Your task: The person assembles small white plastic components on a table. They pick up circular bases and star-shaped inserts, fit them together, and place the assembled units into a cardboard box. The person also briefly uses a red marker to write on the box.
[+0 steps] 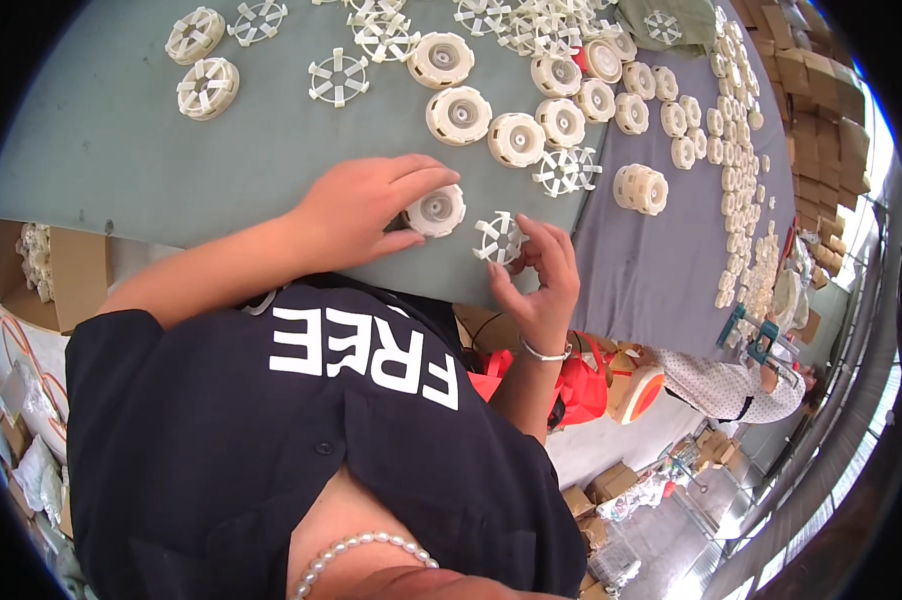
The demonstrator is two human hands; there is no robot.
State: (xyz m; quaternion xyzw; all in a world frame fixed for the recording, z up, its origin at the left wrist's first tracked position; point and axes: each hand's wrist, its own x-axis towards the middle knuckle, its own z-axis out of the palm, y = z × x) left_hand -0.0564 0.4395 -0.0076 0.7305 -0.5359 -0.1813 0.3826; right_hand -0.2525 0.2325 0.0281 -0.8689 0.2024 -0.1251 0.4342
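At the near edge of the table (pixel 271 190), my left hand (pixel 356 212) is closed on the side of a round cream plastic housing (pixel 438 209). The housing lies face up, with a recessed centre. To its right, my right hand (pixel 539 268) pinches a white spoked plastic ring (pixel 498 240) by its edge, thumb below and fingers above. A small gap parts the ring from the housing. Just beyond, more cream housings (pixel 517 139) and a loose pair of overlapping spoked rings (pixel 568 171) lie on the cloth.
Housings with spoked rings on top (pixel 208 88) sit at the far left. Loose rings are heaped (pixel 546 28) at the back. Many cream parts (pixel 736 170) line the table's right side. An open cardboard box (pixel 76 275) stands at left; another person (pixel 721 385) is at far right.
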